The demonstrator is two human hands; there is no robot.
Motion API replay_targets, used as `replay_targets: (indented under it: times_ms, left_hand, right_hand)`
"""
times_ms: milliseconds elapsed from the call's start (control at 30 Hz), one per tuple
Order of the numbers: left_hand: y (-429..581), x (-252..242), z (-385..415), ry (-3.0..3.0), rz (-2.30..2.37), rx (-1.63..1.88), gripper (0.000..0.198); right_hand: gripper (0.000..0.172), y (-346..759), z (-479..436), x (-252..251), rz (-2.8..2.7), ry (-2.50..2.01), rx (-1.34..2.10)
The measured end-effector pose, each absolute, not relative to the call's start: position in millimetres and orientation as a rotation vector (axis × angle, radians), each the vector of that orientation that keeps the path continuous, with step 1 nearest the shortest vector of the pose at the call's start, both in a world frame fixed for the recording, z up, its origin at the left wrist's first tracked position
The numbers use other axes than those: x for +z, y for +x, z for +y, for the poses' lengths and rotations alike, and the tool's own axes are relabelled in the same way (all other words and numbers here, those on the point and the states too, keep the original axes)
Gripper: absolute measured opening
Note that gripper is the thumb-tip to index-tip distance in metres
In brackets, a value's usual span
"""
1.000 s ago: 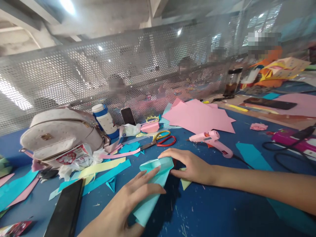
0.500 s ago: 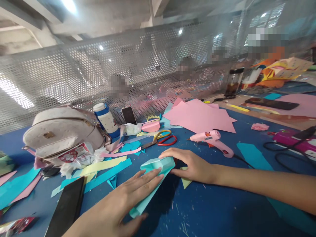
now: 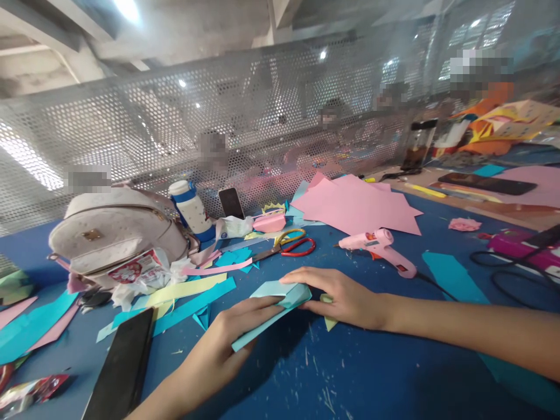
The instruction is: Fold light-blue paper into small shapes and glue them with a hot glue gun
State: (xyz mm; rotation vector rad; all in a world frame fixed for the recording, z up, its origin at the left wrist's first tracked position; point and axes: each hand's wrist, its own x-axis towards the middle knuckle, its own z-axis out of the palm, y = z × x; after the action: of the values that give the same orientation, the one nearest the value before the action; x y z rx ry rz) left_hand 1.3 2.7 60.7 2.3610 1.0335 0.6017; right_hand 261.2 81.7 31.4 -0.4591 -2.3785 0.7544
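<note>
A folded light-blue paper (image 3: 284,296) lies on the blue table (image 3: 371,373) in front of me. My left hand (image 3: 227,341) grips its near edge, fingers on top and thumb underneath. My right hand (image 3: 339,294) pinches its far end, fingers over the top and thumb below. A small yellow-green paper scrap (image 3: 329,321) sits just under my right hand.
Scissors (image 3: 289,245) and a pink glue gun (image 3: 378,248) lie beyond the paper. A white bag (image 3: 109,233), bottle (image 3: 190,210) and black phone (image 3: 120,361) are at left. Pink sheets (image 3: 354,204) and coloured strips are scattered about. A perforated metal screen (image 3: 219,128) backs the table, with people behind it.
My left hand has drawn back along the paper and now grips its near edge instead of pressing flat on top. The paper lies flatter and narrower. My right hand barely moved.
</note>
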Motion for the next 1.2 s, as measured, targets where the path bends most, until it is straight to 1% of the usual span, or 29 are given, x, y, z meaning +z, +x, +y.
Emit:
replay_targets:
  times_ms: [233,467,533,667,700,733,767,833,867,933,1000,1067,1133,1200]
  left_hand:
    - [3.1,60.4,1.0,2.388,0.938,0.544,0.055]
    - [0.8,59.7,-0.1,2.43,0.903,0.53,0.071]
    - [0.1,60.7,0.2,2.43,0.898,0.502,0.074]
    - [-1.4,60.5,1.5,2.414,0.896,0.441,0.08]
    - [-1.9,59.4,2.0,2.415,0.895,0.435,0.08]
    - [-2.6,58.0,2.6,2.419,0.896,0.431,0.079]
    - [-3.3,56.3,3.1,2.425,0.896,0.429,0.078]
    - [-4.7,52.5,4.0,2.438,0.898,0.423,0.076]
    - [-5.2,50.7,4.4,2.444,0.897,0.422,0.076]
    - [-5.6,47.8,4.9,2.461,0.89,0.429,0.073]
    - [-4.9,45.8,5.2,2.489,0.895,0.45,0.07]
    - [-3.5,43.8,5.7,2.54,0.902,0.485,0.067]
    - [-1.9,41.2,6.1,2.606,0.904,0.522,0.066]
    - [-0.9,37.6,6.5,2.67,0.9,0.559,0.064]
  right_hand:
    - [0.044,261.6,80.0,31.2,-2.382,-0.421,0.75]
    - [0.045,260.6,83.2,32.3,-2.388,-0.453,0.729]
    - [0.049,263.2,80.6,34.8,-2.405,-0.547,0.713]
    - [0.066,283.3,63.7,43.5,-2.402,-0.866,0.723]
    - [0.066,292.1,58.2,46.1,-2.394,-0.93,0.715]
    - [0.062,302.4,53.1,48.7,-2.378,-0.989,0.698]
    - [0.052,314.1,48.7,51.1,-2.366,-1.048,0.678]
    - [0.022,340.8,43.7,54.5,-2.333,-1.108,0.588]
    - [0.023,354.9,43.4,55.1,-2.301,-1.139,0.524]
    - [0.035,381.8,47.3,53.4,-2.172,-1.329,0.412]
    - [0.033,402.5,55.6,48.2,-1.98,-1.476,0.337]
    - [0.031,413.0,65.7,41.7,-1.875,-1.496,0.413]
    - [0.043,412.9,74.9,37.3,-1.905,-1.514,0.555]
    - [0.052,405.5,82.2,36.7,-2.0,-1.567,0.591]
